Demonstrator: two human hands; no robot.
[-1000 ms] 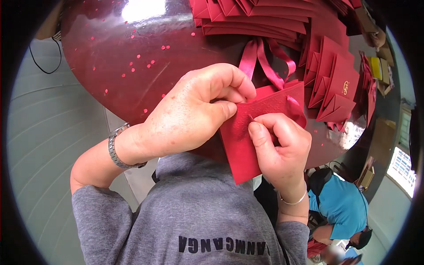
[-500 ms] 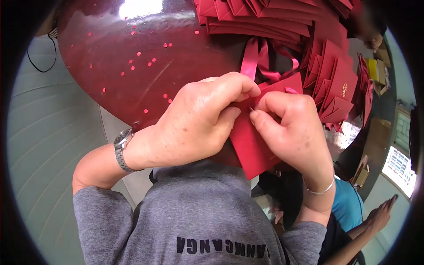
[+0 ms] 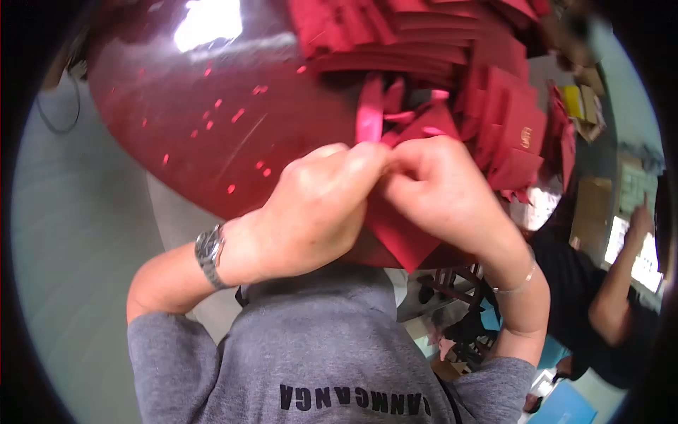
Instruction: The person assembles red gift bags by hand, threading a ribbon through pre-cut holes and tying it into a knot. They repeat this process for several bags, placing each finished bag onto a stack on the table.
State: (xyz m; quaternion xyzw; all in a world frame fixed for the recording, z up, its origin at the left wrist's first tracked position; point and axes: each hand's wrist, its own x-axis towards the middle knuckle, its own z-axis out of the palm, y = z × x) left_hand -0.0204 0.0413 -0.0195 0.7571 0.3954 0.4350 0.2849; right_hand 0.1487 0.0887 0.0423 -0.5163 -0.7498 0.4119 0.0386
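A: Where is the work, and what are the hands doing?

B: The red bag [image 3: 406,237] sits at the near edge of the table [image 3: 176,92], a corner angled toward the wearer. The left hand [image 3: 314,205] and right hand [image 3: 452,191] meet over its upper part, fingers curled, tips together. Whether either is pinched tight, and on what, cannot be told.

A: Why there?

B: Judgement: the near edge suits close finger work, and meeting tips suggest one small spot handled from both sides.

A: And the bag stack [image 3: 417,53]?

B: Toward the table's far side, overlapping, probably to save room. Gold-marked bags [image 3: 505,134] lean at its right side, presumably within reach. Red dots [image 3: 231,189] lie scattered across its left part (purpose unknown).

A: What is obscured?

B: The thumbs' contact and most of the bag's upper edge, behind the hands. A pink ribbon [image 3: 369,116] shows just past the fingertips, toward the table's far side; its attachment is unclear. Blur softens the gold mark beyond reading. The stack is cut off above. Right of the table, another person's arm [image 3: 613,297] shows only partly.
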